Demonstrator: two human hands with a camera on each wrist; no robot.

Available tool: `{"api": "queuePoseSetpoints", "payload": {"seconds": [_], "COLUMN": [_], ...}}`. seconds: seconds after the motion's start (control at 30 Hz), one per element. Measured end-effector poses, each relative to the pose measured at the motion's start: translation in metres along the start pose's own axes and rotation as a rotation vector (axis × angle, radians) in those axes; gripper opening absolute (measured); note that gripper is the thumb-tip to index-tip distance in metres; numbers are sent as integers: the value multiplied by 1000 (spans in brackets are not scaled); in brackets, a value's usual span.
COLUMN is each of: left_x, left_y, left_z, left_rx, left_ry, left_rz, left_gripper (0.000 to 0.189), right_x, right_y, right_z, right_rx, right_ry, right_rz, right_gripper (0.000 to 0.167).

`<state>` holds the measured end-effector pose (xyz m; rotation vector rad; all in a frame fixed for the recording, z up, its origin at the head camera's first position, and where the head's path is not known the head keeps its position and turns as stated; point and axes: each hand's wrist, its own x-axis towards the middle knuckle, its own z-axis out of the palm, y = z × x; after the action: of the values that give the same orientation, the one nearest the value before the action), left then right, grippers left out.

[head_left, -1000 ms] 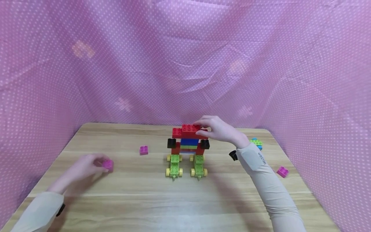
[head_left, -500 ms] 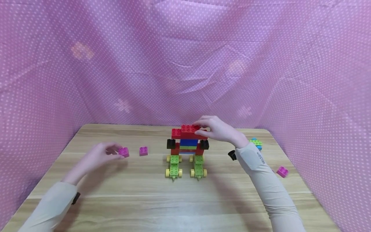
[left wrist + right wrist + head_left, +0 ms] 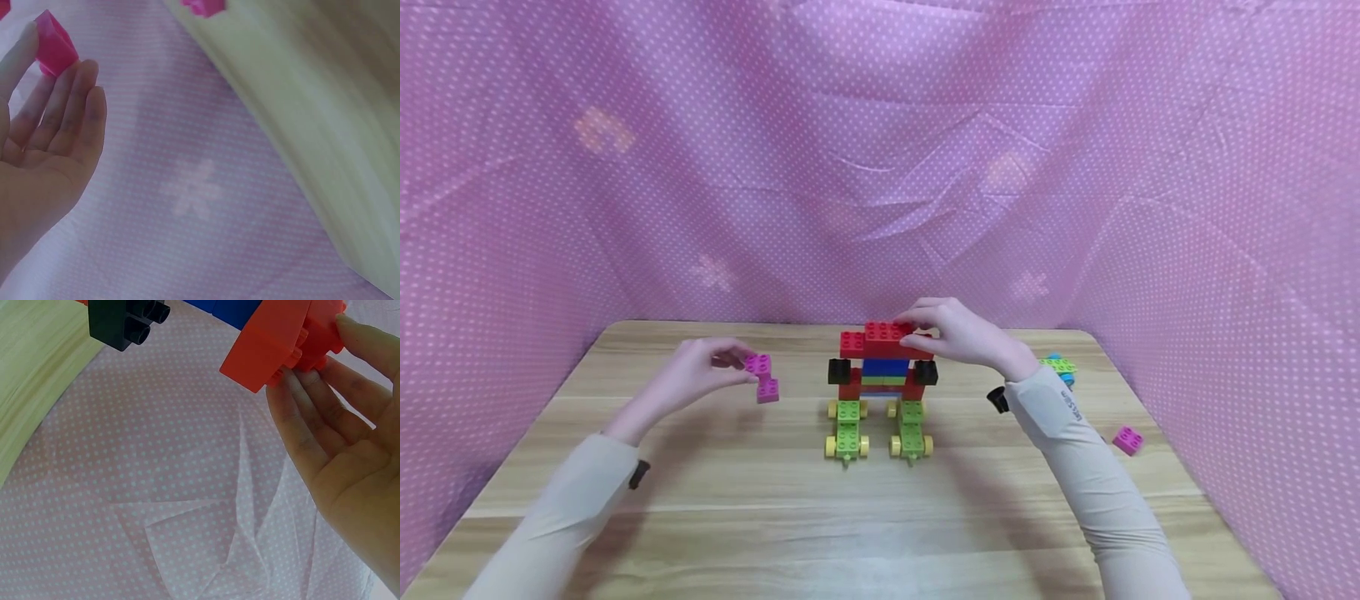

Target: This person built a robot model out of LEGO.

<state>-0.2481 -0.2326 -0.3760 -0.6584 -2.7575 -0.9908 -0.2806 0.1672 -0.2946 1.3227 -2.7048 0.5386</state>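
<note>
My left hand [image 3: 703,371] pinches a magenta brick [image 3: 56,47] between thumb and fingertips. In the head view this held brick overlaps a second magenta brick [image 3: 767,391] lying on the table. At the middle of the table stands a built figure of toy bricks, with a red top [image 3: 886,333], a blue middle [image 3: 886,367], black bricks [image 3: 839,372] at its sides and two green wheeled bases [image 3: 847,429]. My right hand [image 3: 958,332] grips the right part of the red top brick [image 3: 269,344], thumb on one side and fingers on the other.
A third magenta brick [image 3: 1128,441] lies at the table's right. Behind the right wrist is a green and blue brick piece [image 3: 1060,367]. Pink dotted cloth [image 3: 880,167] hangs around the back and sides of the wooden table [image 3: 760,517].
My left hand has carried its magenta brick up and to the right, from the left of the table to the second magenta brick. The right hand stays on the red top.
</note>
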Motion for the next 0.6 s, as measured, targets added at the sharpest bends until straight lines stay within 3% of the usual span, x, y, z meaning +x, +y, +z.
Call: {"api": "queuePoseSetpoints", "payload": {"seconds": [0.3,0.6], "left_x": [23,36], "left_y": [26,50], "left_z": [1,5], "left_rx": [-77,-117], "left_ry": [-31,-24], "left_rz": [-5,-1], "left_gripper": [38,42], "right_x": [0,0], "right_y": [0,-2], "right_z": [-1,0], "right_rx": [6,15], "right_ry": [-1,7], "right_rz": [4,-13], "right_gripper": [34,34]}}
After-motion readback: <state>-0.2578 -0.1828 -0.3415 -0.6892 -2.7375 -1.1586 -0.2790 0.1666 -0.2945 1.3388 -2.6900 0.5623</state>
